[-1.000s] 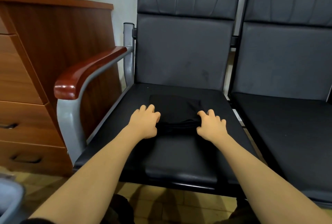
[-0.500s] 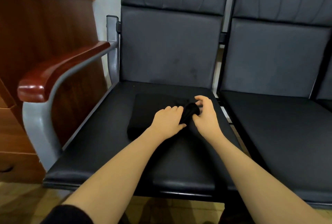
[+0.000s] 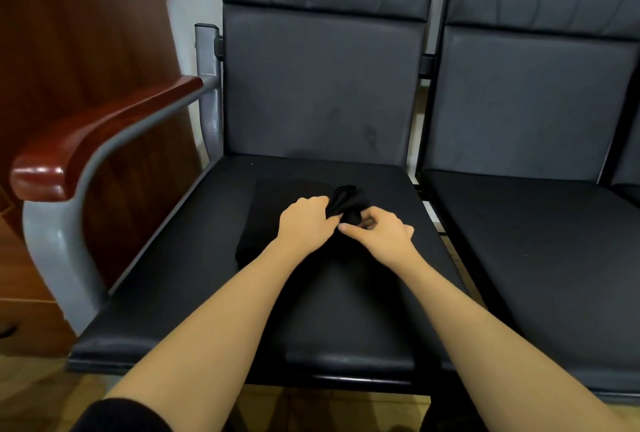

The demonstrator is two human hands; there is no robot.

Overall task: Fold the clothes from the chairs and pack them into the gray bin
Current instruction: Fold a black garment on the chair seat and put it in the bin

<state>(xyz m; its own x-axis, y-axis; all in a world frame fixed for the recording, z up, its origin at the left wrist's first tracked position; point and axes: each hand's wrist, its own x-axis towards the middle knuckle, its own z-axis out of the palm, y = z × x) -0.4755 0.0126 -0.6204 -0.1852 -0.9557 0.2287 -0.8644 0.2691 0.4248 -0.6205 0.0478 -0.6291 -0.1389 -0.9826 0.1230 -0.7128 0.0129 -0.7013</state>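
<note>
Wooden cabinet (image 3: 86, 85) upper left; black chair (image 3: 322, 85) centre, second chair (image 3: 540, 113) right. Black garment (image 3: 277, 217) on centre seat. Left hand (image 3: 306, 224), right hand (image 3: 384, 232) both clutch bunched fabric, fingers curled.

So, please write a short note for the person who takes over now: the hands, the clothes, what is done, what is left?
Left hand: grips the bunched part of the black garment.
Right hand: pinches the same bunch from the other side.
Garment: on the seat of the left chair, partly flat under the hands, not neatly folded.
Right chair: no clothes visible on it.
Gray bin: not in view.
Left to do: finish the fold, then pack it into the bin.
</note>
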